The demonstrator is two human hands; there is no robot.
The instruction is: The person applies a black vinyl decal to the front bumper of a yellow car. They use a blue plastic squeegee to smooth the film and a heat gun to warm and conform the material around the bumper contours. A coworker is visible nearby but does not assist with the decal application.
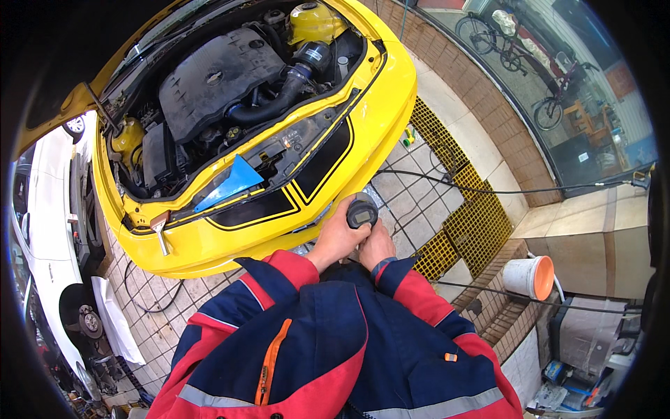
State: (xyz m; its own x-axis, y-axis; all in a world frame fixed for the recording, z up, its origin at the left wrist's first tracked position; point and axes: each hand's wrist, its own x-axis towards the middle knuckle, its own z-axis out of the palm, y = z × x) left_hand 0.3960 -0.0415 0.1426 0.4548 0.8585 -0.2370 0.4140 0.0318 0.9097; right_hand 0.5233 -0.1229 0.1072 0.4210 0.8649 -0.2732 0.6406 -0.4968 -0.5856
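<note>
Both my hands are close together in front of the yellow car's bumper. My left hand wraps round a dark, cylindrical device with a small grey panel on its end. My right hand closes on the same device from below and the right; its fingers are partly hidden. The device's lower part is out of sight. On the car's front edge lie a blue triangular sheet and, farther left, a brush-like tool with a pale handle.
The bonnet is up over the engine. A black hose crosses the tiled floor from the right, over yellow grating. An orange-and-white bucket stands on a brick ledge. A white car is at left; a folding bicycle shows beyond glass.
</note>
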